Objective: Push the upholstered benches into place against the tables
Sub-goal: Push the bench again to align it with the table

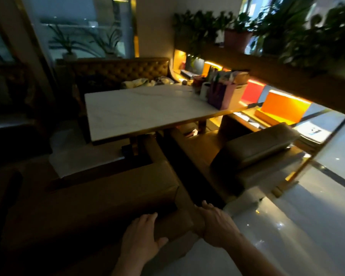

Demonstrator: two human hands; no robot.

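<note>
At bottom centre, the brown upholstered bench (108, 198) below the marble table (147, 110) is gripped at its backrest end by the left hand (141, 236) and right hand (217, 226), fingers wrapped; skewed pushing could jam it against the table base (135, 144).

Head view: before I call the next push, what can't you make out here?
- Near bench: its left end is lost in shadow.
- Left hand and right hand: palms face the bench corner, so their contact is hidden.
- Table: its base is mostly hidden by the top and the dark, so the gap to the bench is unclear.
- Clutter at the table's far end: too blurred to identify.
</note>
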